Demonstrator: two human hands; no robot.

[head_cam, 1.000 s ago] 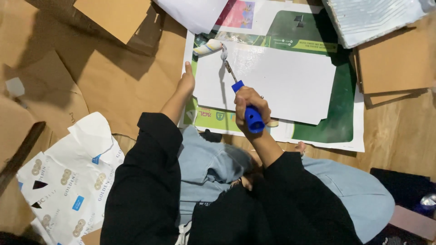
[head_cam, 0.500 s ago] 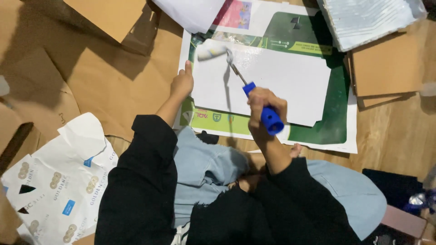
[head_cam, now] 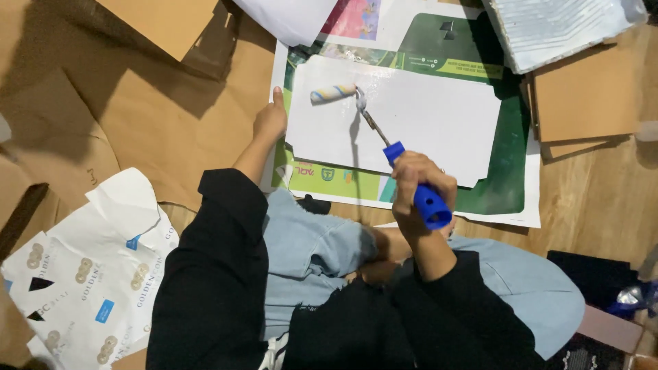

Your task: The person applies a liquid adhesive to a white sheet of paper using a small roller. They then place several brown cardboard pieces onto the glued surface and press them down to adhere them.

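My right hand (head_cam: 418, 179) grips the blue handle of a small paint roller (head_cam: 334, 92). The roller's striped sleeve lies on the upper left part of a white die-cut sheet (head_cam: 425, 116). That sheet rests on a large green printed poster (head_cam: 500, 178) on the floor. My left hand (head_cam: 269, 123) presses down at the poster's left edge, just beside the white sheet. Both arms wear black sleeves, and my legs in light blue jeans are folded below.
Brown cardboard pieces (head_cam: 589, 96) lie right of the poster and at the top left (head_cam: 164, 20). A foil-lined tray (head_cam: 555, 27) sits at the top right. A white printed flattened box (head_cam: 89, 267) lies at the lower left. Brown paper covers the floor.
The roller has moved from the sheet's top left corner slightly right and down onto the sheet. My right hand shifted right with it. The left hand stayed on the poster's edge.
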